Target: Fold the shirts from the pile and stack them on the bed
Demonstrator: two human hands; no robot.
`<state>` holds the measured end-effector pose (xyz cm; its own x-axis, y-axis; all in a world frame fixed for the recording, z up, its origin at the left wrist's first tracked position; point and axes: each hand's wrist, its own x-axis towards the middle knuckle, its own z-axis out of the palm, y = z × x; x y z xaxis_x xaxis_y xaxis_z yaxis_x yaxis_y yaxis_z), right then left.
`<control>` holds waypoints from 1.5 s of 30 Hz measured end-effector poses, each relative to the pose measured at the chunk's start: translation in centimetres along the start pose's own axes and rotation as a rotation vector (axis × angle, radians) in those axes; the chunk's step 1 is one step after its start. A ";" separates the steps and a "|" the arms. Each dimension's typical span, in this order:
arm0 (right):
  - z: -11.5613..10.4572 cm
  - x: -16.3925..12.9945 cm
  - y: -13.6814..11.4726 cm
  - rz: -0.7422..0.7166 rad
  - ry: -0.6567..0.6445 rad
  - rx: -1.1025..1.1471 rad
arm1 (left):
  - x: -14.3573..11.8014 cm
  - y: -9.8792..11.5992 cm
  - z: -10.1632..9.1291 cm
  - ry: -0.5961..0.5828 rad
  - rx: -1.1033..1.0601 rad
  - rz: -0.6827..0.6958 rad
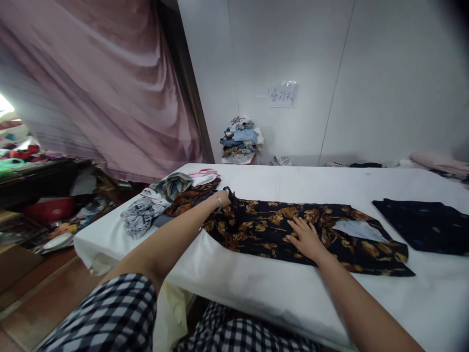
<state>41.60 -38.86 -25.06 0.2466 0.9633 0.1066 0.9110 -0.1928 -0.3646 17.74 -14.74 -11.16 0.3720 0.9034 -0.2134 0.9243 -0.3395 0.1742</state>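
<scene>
A black garment with a gold-brown flower print (330,230) lies spread flat across the white table (300,293). My left hand (222,199) grips its far left end, fingers closed on the cloth. My right hand (306,237) rests flat on the garment's middle, palm down, fingers spread. A pale label or patch (357,229) shows on the garment to the right of my right hand.
A heap of crumpled clothes (168,198) sits at the table's left end. A dark folded cloth (425,225) lies at the right. More stacked clothes (240,139) stand by the white wall. A pink curtain (110,88) hangs left, with clutter on the floor below.
</scene>
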 end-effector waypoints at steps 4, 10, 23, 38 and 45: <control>-0.3 0.1 0.0 -0.029 0.075 0.058 | -0.9 6.4 0.2 -0.037 -0.153 0.156; -0.4 0.5 1.3 -0.034 0.296 0.171 | -2.4 10.1 3.7 -0.106 -0.401 0.295; -1.5 0.7 1.2 -0.055 0.298 0.140 | -1.5 6.1 10.5 -0.014 -0.374 0.022; -0.3 0.1 -1.5 -0.255 0.232 0.094 | 1.4 -6.0 9.9 0.191 -0.339 -0.100; -3.1 2.5 -3.9 -0.141 0.388 0.023 | 1.5 -5.6 9.7 0.128 -0.356 -0.083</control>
<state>39.71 -36.25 -20.53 0.2302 0.8372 0.4961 0.9382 -0.0554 -0.3417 13.95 -14.05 -21.80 0.2630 0.9569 -0.1231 0.8552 -0.1721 0.4889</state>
